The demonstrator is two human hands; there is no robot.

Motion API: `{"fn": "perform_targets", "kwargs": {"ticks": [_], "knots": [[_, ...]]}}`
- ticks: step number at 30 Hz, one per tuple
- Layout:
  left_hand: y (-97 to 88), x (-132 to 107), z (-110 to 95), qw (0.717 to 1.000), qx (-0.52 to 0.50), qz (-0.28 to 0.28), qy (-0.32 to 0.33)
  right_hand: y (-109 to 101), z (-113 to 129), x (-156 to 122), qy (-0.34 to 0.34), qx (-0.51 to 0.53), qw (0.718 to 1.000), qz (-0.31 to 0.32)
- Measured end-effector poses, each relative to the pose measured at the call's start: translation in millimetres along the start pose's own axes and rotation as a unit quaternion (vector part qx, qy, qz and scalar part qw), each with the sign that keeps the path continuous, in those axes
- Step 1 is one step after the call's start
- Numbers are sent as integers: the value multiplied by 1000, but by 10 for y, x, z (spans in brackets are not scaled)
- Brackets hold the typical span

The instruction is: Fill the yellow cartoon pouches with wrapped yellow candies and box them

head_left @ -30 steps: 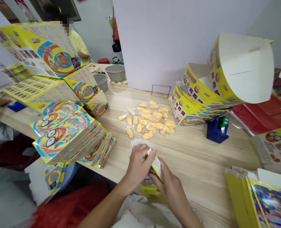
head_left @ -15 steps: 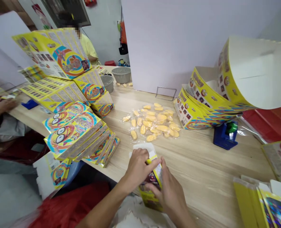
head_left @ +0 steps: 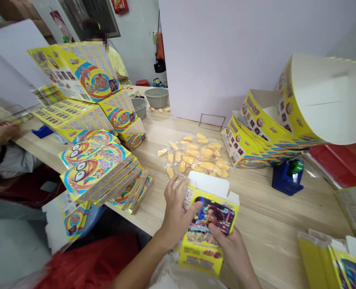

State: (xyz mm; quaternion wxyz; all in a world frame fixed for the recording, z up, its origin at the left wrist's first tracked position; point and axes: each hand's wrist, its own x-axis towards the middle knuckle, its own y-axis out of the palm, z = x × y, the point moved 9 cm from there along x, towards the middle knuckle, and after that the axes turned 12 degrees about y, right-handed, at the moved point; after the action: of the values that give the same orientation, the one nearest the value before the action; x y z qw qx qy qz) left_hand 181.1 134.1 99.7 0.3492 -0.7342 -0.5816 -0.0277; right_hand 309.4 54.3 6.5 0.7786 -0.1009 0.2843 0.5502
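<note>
In front of me at the table's near edge is a yellow cardboard box (head_left: 204, 245) with a printed picture on its front and white flaps standing open at the top. My left hand (head_left: 176, 210) grips its left side, the thumb on the front near the picture. My right hand (head_left: 230, 245) holds the right side lower down, its thumb also on the front. What is inside the box is hidden. Just beyond it lie several small wrapped yellow pieces (head_left: 192, 152) in clear film, loosely spread on the table (head_left: 256, 208).
Packed boxes (head_left: 96, 172) are stacked on the left, flattened open cartons (head_left: 256, 132) on the right. A blue tape dispenser (head_left: 287, 176) sits beside them. More yellow boxes (head_left: 319, 257) are at lower right. Grey baskets (head_left: 156, 98) and a person (head_left: 116, 62) are behind; another person's hands (head_left: 5, 130) show far left.
The box has turned so its printed front faces me. My left hand has moved from the open top to the left side; my right hand has shifted along the right side.
</note>
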Motion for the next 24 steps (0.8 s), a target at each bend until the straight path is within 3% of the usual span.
{"fn": "perform_targets", "kwargs": {"ticks": [4, 8, 10, 15, 18, 20, 24], "knots": [[274, -125, 226, 957, -252, 71, -122, -103, -19, 17, -11, 44, 999, -16], [320, -161, 162, 958, -243, 108, -105, -394, 236, 78, -130, -53, 983, -122], [372, -184, 153, 956, -233, 145, -101, -468, 351, 103, -155, -73, 975, -138], [399, -189, 258, 950, -238, 152, -134, -381, 432, 163, -96, -56, 990, -82], [412, -167, 254, 945, -258, 143, -139, -386, 430, 191, -62, 29, 995, -77], [412, -153, 249, 945, -269, 124, -142, -330, 435, 229, -51, 67, 996, -27], [420, -161, 280, 942, -281, 78, -167, -199, 611, 208, -107, -27, 991, 73]]}}
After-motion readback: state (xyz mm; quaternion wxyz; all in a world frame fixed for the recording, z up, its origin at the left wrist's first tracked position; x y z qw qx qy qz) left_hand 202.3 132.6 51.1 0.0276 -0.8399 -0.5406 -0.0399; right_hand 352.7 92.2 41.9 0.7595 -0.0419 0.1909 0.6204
